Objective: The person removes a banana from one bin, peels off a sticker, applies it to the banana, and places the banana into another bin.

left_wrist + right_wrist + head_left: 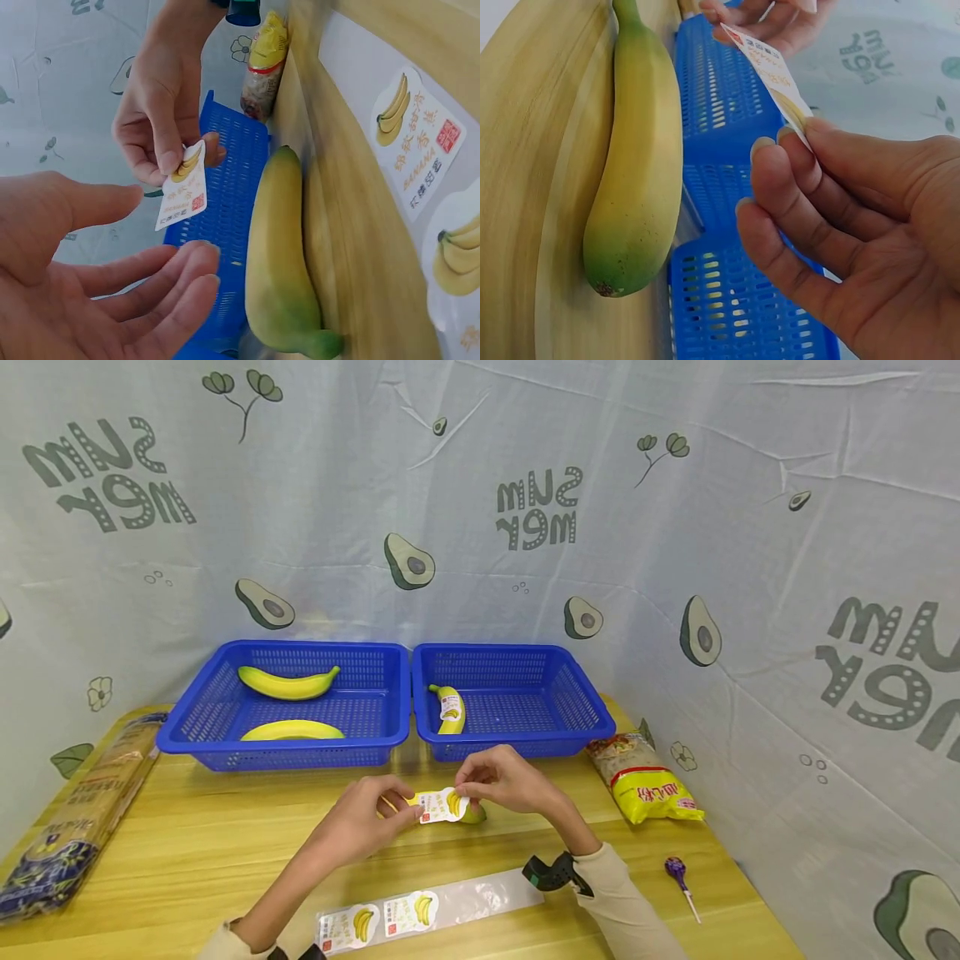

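A yellow banana [474, 815] [281, 255] [634, 172] with a green tip lies on the wooden table [225, 852], in front of the baskets. Just above it my right hand [465, 789] [161, 142] [795, 135] pinches one end of a white banana sticker [442, 804] [182, 196] [772, 71]. My left hand [408, 810] [169, 240] [772, 26] is at the sticker's other end, with relaxed fingers and an open palm in the left wrist view. A backing strip [427, 912] [420, 150] with two more stickers lies near the front edge.
Two blue baskets stand side by side at the back: the left basket [285, 745] holds two bananas, the right basket [517, 743] one stickered banana [452, 710]. A yellow food bag [648, 777] and a purple lollipop [678, 872] lie right; a long package [67, 827] lies left.
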`<move>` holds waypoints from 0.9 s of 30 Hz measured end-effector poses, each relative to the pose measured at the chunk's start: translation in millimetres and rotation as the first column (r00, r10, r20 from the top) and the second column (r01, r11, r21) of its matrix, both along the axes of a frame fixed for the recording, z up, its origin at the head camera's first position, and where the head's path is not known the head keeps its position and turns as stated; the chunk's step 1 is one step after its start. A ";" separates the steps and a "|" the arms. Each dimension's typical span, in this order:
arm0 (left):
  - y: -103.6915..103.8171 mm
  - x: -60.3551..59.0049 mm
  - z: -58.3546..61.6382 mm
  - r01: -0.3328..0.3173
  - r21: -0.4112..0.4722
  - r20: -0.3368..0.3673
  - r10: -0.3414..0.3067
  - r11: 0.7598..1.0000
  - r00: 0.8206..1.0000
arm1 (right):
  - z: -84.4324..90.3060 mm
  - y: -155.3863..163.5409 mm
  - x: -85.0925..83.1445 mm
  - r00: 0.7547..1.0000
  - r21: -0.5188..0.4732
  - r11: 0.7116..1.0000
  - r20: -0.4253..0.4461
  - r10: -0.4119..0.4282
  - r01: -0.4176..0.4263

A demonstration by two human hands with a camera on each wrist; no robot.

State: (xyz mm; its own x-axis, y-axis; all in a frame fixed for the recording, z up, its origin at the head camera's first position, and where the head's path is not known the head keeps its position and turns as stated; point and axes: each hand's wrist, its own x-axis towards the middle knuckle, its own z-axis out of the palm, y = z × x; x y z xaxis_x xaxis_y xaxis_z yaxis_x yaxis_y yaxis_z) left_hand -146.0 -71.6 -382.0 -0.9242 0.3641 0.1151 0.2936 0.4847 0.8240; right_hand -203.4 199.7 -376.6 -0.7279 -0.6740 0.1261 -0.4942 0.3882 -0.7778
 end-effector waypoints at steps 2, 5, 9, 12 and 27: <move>-0.9 -3.1 -3.1 0.000 0.037 -0.008 0.001 0.999 1.000 | -0.4 -1.6 0.9 1.000 -0.003 1.000 -0.004 -0.015 0.015; -1.5 -7.6 -8.9 0.000 0.079 -0.014 0.001 0.997 1.000 | -2.3 -4.5 0.9 1.000 -0.018 0.999 0.000 -0.031 0.031; -0.6 -11.2 -15.2 -0.012 0.117 -0.013 0.014 0.993 1.000 | -5.1 -8.7 1.1 0.998 -0.025 0.998 0.008 -0.054 0.054; 1.3 -12.1 -17.9 -0.051 0.125 -0.020 0.054 0.991 0.998 | -7.4 -11.0 0.8 0.997 -0.022 0.997 -0.005 -0.079 0.079; 10.5 -17.4 -34.3 -0.246 0.038 -0.101 0.249 0.968 0.963 | -24.3 -19.4 -5.4 0.973 0.043 0.979 -0.124 -0.194 0.201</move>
